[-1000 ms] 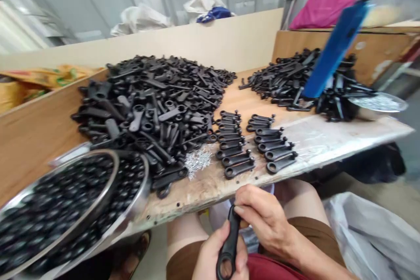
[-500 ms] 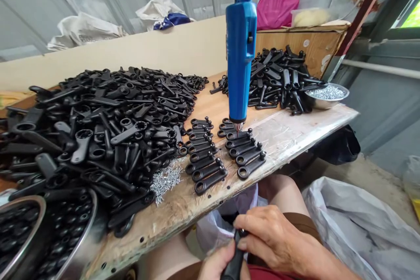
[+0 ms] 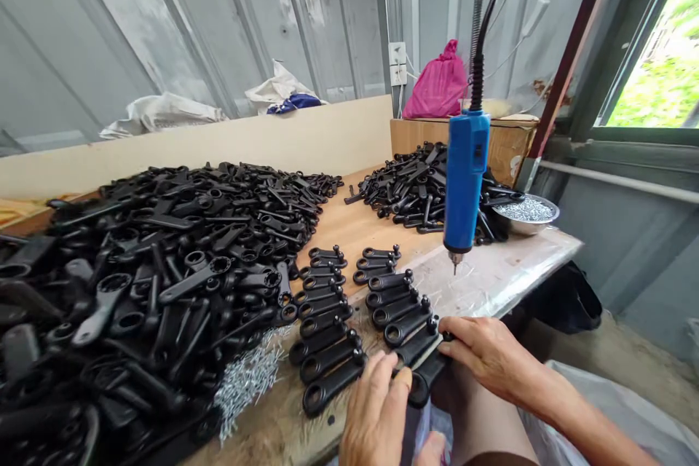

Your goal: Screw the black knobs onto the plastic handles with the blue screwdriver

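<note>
Hands (image 3: 431,386) on black crank arm (image 3: 429,371), blue screwdriver (image 3: 464,182) hanging above table (image 3: 349,226)

Decent gap on the tabletop (image 3: 328,231) between the two big black piles, but that hanging blue screwdriver (image 3: 466,182) blocks the right side.

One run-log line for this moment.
right hand: on crank, knob end | left hand: by its ring end | crank: at near end of right row | driver: hanging

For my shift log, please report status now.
Right hand pinching black crank at ball end. Left hand at ring end. Blue screwdriver hanging beyond, clear of both.
</note>
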A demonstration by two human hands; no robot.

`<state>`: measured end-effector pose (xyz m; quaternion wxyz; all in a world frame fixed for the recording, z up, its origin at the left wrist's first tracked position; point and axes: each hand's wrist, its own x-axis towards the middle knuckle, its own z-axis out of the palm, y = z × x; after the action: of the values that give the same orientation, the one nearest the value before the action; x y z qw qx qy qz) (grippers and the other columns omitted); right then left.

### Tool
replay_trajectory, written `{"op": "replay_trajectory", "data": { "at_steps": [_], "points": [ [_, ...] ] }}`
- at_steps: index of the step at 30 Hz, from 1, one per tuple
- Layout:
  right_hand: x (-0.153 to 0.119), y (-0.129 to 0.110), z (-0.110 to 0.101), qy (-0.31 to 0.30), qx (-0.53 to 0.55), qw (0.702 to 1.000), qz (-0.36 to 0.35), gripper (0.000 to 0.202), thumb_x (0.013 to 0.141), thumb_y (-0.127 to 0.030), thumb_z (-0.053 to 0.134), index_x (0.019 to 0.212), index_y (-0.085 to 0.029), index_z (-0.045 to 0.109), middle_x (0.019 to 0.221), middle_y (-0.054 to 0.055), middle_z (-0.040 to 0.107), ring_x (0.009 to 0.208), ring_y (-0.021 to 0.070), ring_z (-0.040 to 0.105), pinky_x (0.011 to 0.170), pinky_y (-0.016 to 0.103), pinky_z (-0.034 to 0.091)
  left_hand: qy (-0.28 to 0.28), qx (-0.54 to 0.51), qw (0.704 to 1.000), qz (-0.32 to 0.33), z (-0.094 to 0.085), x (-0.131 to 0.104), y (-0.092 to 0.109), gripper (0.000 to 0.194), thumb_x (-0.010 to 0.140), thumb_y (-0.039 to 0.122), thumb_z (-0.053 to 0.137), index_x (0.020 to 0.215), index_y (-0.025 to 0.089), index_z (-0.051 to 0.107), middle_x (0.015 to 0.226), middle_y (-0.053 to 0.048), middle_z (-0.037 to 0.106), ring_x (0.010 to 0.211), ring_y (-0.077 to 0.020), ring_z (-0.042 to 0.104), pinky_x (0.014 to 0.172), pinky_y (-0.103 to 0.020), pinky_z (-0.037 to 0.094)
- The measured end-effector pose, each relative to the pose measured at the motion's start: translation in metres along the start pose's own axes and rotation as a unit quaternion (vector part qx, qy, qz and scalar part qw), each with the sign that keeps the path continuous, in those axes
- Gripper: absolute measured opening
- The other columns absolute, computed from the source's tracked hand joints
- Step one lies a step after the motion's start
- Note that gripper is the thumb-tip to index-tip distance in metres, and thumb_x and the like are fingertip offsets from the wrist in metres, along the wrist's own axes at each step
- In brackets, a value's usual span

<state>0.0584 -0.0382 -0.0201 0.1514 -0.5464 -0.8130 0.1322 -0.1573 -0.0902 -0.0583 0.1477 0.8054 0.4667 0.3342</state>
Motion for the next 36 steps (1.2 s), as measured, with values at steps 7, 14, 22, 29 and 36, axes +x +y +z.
{"op": "replay_trajectory", "data": {
  "at_steps": [7, 14, 22, 29, 36],
  "points": [
    [0.015, -0.004, 0.021, -0.006, -0.013, 1.000, 0.018, 0.016, 0.090, -0.020, 0.044, 0.085, -0.016, 0.059, 0.072, 0.009, 0.070, 0.070, 0.0238, 0.070, 0.055, 0.027, 0.036, -0.117, 0.150, 0.981, 0.024, 0.026, 0.051, -0.015, 0.100, 0.071, 0.062, 0.064, 0.144, 0.002, 0.029, 0.150, -0.026, 0.018, 0.137, -0.0465, 0.015, 0.107, -0.062, 0.026],
    [0.019, -0.004, 0.020, -0.012, 0.003, 1.000, 0.013, 0.013, 0.087, -0.018, 0.048, 0.087, -0.016, 0.060, 0.075, 0.009, 0.071, 0.074, 0.0238, 0.070, 0.057, 0.027, 0.040, -0.193, 0.179, 0.962, -0.067, 0.034, 0.065, -0.015, 0.075, 0.090, 0.048, 0.046, 0.144, 0.001, 0.025, 0.150, -0.022, 0.012, 0.139, -0.0419, 0.009, 0.110, -0.062, 0.018],
    [0.032, 0.029, 0.003, 0.064, 0.088, 0.994, 0.028, 0.037, 0.095, -0.032, 0.034, 0.116, -0.021, 0.063, 0.112, 0.012, 0.068, 0.107, 0.0274, 0.063, 0.087, 0.039, 0.050, -0.155, 0.182, 0.970, -0.051, 0.044, 0.068, -0.024, 0.077, 0.077, 0.042, 0.061, 0.141, 0.007, 0.037, 0.148, -0.020, 0.019, 0.137, -0.0441, 0.016, 0.109, -0.062, 0.019],
    [0.071, 0.034, 0.002, -0.010, 0.056, 0.998, -0.022, 0.050, 0.095, -0.046, 0.037, 0.134, -0.020, 0.052, 0.139, 0.012, 0.051, 0.136, 0.0403, 0.031, 0.107, 0.066, 0.023, -0.155, 0.188, 0.969, -0.034, 0.035, 0.070, -0.023, 0.074, 0.077, 0.040, 0.060, 0.140, 0.007, 0.039, 0.147, -0.018, 0.022, 0.137, -0.0421, 0.019, 0.111, -0.059, 0.021],
    [0.085, 0.028, 0.000, -0.060, 0.078, 0.993, -0.068, 0.067, 0.090, -0.061, 0.038, 0.143, -0.021, 0.039, 0.143, 0.014, 0.044, 0.135, 0.0423, 0.029, 0.106, 0.066, 0.021, -0.207, 0.171, 0.963, -0.024, 0.031, 0.072, -0.035, 0.076, 0.080, 0.041, 0.056, 0.143, 0.007, 0.030, 0.148, -0.018, 0.017, 0.137, -0.0412, 0.014, 0.110, -0.060, 0.021]
  ]
}}
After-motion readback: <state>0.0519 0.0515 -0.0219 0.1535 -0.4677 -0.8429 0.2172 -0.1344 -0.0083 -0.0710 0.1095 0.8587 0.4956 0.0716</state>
